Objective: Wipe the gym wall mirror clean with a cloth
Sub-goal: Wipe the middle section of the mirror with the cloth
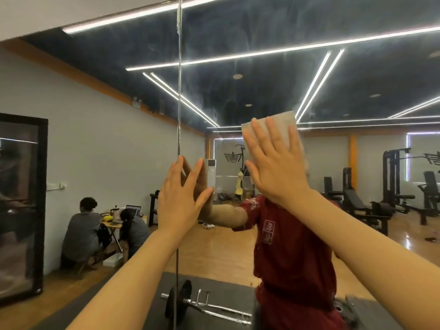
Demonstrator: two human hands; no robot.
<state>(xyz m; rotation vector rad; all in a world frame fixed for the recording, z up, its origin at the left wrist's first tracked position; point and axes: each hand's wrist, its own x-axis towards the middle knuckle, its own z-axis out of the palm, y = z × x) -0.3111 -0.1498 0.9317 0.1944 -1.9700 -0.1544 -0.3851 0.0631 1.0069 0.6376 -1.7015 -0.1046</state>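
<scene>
The left hand (183,194) rests flat on the mirror (309,75), fingers straight, holding nothing. The right hand (276,160), also flat, presses the cloth (283,127) against the glass. Hazy streaks, perhaps dust, remain above, so much wiping seems left.

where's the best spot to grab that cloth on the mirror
The pale grey square cloth lies flat on the wall mirror under the open right hand. Its top edge and upper right corner stick out past the fingertips, so a grip there, pinching from above, looks easiest.
</scene>
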